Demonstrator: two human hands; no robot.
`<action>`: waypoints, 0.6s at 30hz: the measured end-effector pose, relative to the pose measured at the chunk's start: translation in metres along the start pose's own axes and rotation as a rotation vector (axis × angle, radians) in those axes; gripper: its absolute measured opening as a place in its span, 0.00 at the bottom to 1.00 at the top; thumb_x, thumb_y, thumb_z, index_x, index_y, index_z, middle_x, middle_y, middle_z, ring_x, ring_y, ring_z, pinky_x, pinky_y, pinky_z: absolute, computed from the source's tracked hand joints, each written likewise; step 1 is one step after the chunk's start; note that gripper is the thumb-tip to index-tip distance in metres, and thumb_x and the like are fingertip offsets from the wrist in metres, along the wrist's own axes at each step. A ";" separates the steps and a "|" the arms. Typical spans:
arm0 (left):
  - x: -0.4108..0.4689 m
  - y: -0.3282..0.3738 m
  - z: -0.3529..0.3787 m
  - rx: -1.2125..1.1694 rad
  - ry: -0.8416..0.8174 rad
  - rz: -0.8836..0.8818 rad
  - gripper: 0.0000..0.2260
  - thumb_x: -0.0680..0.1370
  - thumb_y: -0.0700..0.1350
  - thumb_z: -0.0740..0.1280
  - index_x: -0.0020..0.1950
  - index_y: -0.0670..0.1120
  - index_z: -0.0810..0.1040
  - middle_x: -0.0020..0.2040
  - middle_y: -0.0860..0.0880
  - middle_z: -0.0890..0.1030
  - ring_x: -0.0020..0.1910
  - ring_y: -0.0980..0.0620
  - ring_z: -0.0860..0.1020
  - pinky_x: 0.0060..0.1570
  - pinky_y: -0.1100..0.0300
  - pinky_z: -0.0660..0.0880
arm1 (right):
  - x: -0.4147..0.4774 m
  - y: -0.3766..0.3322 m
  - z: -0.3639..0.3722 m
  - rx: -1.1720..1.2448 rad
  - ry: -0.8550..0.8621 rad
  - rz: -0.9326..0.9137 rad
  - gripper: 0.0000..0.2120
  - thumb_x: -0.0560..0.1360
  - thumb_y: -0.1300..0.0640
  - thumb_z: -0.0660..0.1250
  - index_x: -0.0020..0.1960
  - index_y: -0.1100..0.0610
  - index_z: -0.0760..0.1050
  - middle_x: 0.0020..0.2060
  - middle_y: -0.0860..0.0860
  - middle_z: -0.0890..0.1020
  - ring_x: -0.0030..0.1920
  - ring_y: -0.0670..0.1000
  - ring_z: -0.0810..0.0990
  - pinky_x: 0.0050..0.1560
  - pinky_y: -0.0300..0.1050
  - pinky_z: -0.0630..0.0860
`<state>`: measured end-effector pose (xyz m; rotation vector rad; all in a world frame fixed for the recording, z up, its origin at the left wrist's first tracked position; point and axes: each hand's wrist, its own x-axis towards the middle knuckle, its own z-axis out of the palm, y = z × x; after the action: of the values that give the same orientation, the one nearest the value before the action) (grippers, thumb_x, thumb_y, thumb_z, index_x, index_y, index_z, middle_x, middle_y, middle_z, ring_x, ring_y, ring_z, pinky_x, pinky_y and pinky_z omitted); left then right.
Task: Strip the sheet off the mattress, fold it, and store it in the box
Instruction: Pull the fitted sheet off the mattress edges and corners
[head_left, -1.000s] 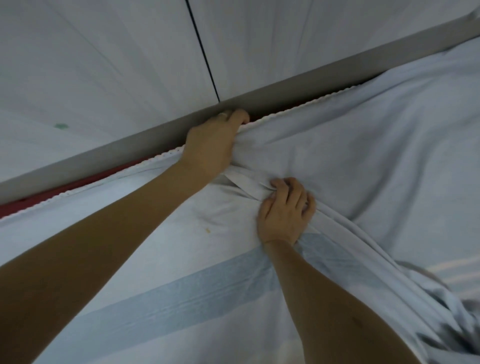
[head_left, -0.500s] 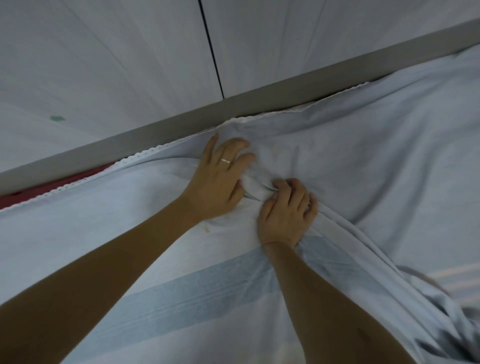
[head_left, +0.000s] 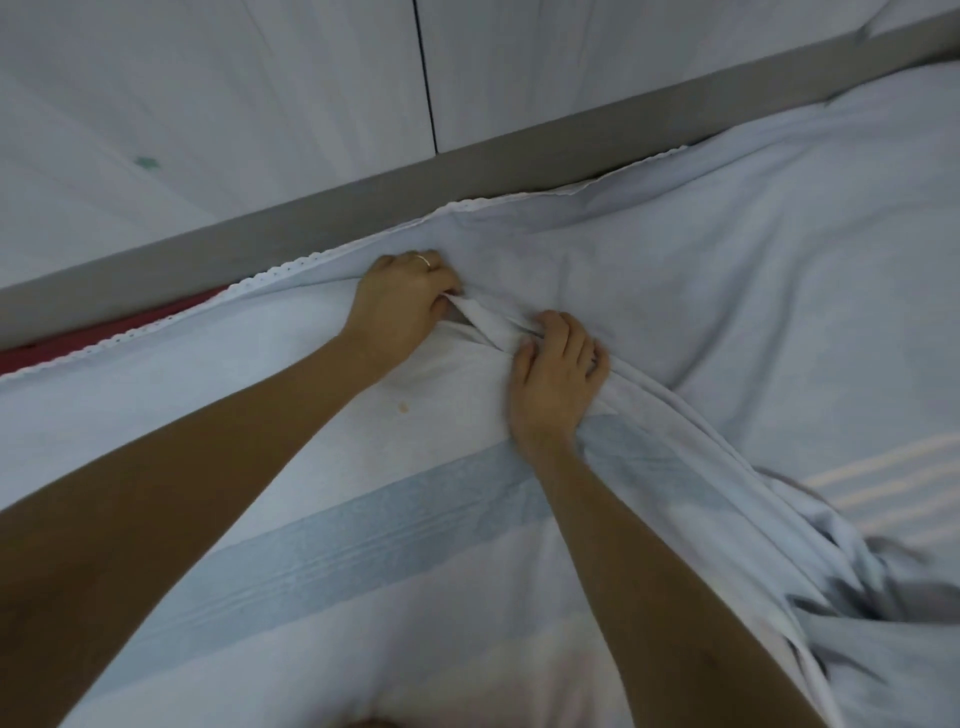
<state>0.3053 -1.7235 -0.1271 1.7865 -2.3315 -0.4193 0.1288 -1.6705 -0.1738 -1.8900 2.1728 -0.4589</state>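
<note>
left hand (head_left: 400, 306) moved off the wall-side edge, now grips the bunched sheet (head_left: 727, 291) beside the right hand (head_left: 558, 374), also clenched on it. That edge looks freed; keep stripping.

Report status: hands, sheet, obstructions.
Left hand and right hand both grip a bunched fold of the pale blue fabric sheet. Sheet not yet off. No obstruction visible.
</note>
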 end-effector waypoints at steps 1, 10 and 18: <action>0.001 0.004 -0.002 0.004 0.032 -0.029 0.09 0.71 0.41 0.65 0.46 0.44 0.83 0.46 0.43 0.82 0.45 0.41 0.79 0.46 0.52 0.71 | -0.002 0.004 -0.008 0.001 -0.024 -0.046 0.16 0.74 0.51 0.59 0.58 0.55 0.76 0.56 0.53 0.79 0.56 0.56 0.76 0.62 0.50 0.61; 0.008 0.022 -0.011 -0.188 -0.219 -0.236 0.16 0.72 0.56 0.66 0.57 0.52 0.75 0.55 0.52 0.79 0.53 0.49 0.76 0.55 0.54 0.73 | 0.044 0.086 -0.097 -0.057 -0.503 -0.133 0.13 0.78 0.51 0.63 0.61 0.52 0.75 0.57 0.51 0.74 0.53 0.54 0.77 0.45 0.44 0.71; 0.006 0.033 -0.015 -0.067 -0.113 -0.171 0.06 0.77 0.44 0.64 0.53 0.45 0.77 0.51 0.44 0.77 0.48 0.41 0.77 0.44 0.52 0.73 | 0.045 0.076 -0.112 -0.323 -0.391 -0.148 0.11 0.80 0.54 0.56 0.59 0.56 0.72 0.48 0.58 0.81 0.48 0.59 0.80 0.40 0.46 0.70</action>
<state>0.2781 -1.7227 -0.1024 1.9855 -2.2143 -0.6322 0.0112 -1.6965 -0.0973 -2.0953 1.9405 0.2407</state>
